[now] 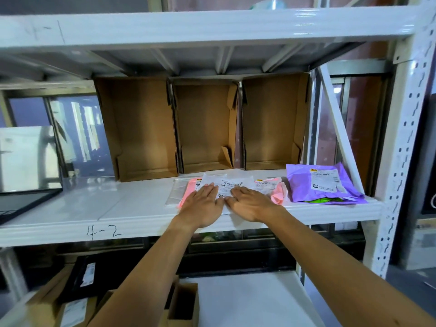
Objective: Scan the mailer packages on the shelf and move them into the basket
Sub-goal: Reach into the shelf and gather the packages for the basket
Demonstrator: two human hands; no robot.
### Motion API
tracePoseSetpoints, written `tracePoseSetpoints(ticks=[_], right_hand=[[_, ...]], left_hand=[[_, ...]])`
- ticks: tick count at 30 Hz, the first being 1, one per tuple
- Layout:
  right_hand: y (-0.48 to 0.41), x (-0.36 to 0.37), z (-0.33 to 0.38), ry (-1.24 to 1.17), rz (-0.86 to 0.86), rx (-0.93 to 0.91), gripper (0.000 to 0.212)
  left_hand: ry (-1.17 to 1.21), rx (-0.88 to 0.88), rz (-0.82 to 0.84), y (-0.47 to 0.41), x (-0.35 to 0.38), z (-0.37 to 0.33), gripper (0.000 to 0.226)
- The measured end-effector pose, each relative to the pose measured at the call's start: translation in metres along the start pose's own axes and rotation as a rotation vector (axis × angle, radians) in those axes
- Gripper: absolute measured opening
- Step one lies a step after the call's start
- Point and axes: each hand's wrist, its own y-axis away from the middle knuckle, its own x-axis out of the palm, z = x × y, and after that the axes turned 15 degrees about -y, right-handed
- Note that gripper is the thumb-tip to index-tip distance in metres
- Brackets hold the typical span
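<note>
Left hand, right hand flat-fingered on white mailer at shelf lip. Room at nine o'clock; three boxes at twelve.

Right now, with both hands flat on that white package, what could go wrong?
The white mailer lies on top of a pink mailer near the front edge of the shelf, so sliding it with the left hand and right hand might drag the pink one off. The straight fingers also cover part of its label, which could block a scan. A green mailer is mostly hidden under the purple mailer and might get missed.
</note>
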Motion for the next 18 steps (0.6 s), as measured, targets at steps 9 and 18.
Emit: tracePoseSetpoints(ticks=[9, 18], right_hand=[[-0.009, -0.003, -0.005, -0.042, 0.067, 0.142, 0.08], [-0.026, -0.009, 0.0, -0.081, 0.099, 0.155, 0.085]], left_hand=[[0.014, -0.027, 0.036, 0.002, -0.007, -0.004, 0.061], [-0.167, -0.131, -0.082, -0.017, -0.037, -0.01, 0.04]])
